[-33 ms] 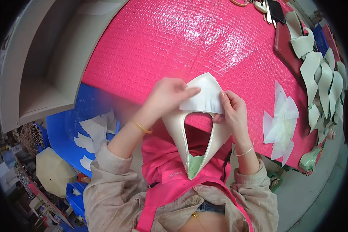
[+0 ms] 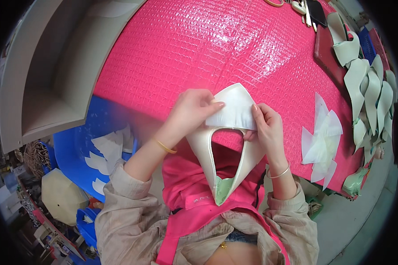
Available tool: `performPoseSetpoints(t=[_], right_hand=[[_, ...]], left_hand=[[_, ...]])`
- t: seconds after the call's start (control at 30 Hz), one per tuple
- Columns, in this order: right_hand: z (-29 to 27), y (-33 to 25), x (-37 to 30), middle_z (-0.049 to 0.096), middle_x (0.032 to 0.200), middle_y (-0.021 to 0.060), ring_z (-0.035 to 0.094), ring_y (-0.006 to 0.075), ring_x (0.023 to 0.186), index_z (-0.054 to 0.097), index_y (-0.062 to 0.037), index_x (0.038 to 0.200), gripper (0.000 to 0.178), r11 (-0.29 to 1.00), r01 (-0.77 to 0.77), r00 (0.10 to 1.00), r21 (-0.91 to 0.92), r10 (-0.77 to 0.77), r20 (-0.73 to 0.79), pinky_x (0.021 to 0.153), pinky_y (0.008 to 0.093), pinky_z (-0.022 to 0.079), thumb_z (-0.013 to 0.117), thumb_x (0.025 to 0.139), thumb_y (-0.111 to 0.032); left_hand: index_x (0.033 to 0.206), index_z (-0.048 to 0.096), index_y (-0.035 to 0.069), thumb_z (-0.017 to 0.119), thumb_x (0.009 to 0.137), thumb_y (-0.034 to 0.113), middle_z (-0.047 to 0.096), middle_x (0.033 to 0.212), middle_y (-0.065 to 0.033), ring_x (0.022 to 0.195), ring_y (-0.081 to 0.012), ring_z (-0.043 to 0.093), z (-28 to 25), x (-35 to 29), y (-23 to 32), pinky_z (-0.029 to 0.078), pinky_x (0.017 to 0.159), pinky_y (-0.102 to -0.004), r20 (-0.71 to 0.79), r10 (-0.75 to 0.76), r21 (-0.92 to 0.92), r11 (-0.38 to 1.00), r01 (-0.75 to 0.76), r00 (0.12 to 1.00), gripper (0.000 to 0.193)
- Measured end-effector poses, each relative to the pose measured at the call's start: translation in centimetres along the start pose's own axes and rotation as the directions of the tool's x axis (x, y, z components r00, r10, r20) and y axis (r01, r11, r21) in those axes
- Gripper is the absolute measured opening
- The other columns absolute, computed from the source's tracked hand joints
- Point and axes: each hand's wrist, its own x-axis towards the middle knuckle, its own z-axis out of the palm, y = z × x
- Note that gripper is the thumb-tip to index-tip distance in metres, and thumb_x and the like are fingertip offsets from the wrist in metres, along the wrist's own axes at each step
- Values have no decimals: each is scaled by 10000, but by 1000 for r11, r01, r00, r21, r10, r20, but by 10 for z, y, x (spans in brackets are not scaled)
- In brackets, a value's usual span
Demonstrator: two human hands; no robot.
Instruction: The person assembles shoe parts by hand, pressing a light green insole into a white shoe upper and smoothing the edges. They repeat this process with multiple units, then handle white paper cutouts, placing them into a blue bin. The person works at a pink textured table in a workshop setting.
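Observation:
A cream shoe upper [image 2: 199, 148] with a long oval opening lies over the table's near edge and my lap. Its pointed end faces away from me, and a smooth white toe piece [image 2: 234, 108] covers that end. Pale green lining [image 2: 224, 187] shows at the end nearest me. My left hand [image 2: 194, 108] is closed on the left edge of the toe piece, its thumb on top. On the right side, my right hand [image 2: 267, 126] grips the upper, its thumb at the toe piece's edge and its fingers partly underneath.
A pink embossed cover [image 2: 177, 48] lies over the table. Translucent white cut pieces [image 2: 323, 141] are stacked at right, beyond them several pale shoe uppers [image 2: 362, 92]. A blue chair [image 2: 70, 150] holding white pieces [image 2: 106, 150] stands left, below a grey open box [image 2: 53, 75].
My left thumb has shifted slightly left over the white toe piece. The right hand and the shoe upper stay in nearly the same place.

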Motion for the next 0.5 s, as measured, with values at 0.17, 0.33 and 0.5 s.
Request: performPoseSetpoints(t=[0.17, 0.33, 0.5], right_hand=[[2, -5, 0, 508, 542, 65, 529, 133, 366, 523, 36, 787, 240, 996, -8, 998, -91, 2, -66, 318, 250, 365, 471, 899, -170], [4, -7, 1, 502, 531, 71, 542, 149, 370, 514, 45, 756, 250, 990, 8, 996, -140, -20, -85, 316, 260, 359, 481, 890, -163], [6, -8, 1, 532, 540, 108, 559, 193, 391, 522, 45, 753, 229, 977, -6, 994, -214, -17, -107, 343, 291, 383, 485, 878, -143]], left_hand=[[764, 532, -8, 581, 823, 154, 533, 524, -24, 377, -71, 492, 1, 3, 1, 362, 321, -204, -34, -83, -34, 996, 82, 996, 179], [745, 530, -6, 584, 819, 152, 524, 505, -25, 365, -70, 489, 1, 5, 2, 351, 313, -207, -30, -75, 17, 997, 76, 997, 183], [756, 541, 1, 600, 783, 125, 533, 529, -48, 441, -152, 542, 4, 4, 7, 402, 396, -287, -101, 34, 326, 945, 0, 994, 141]])
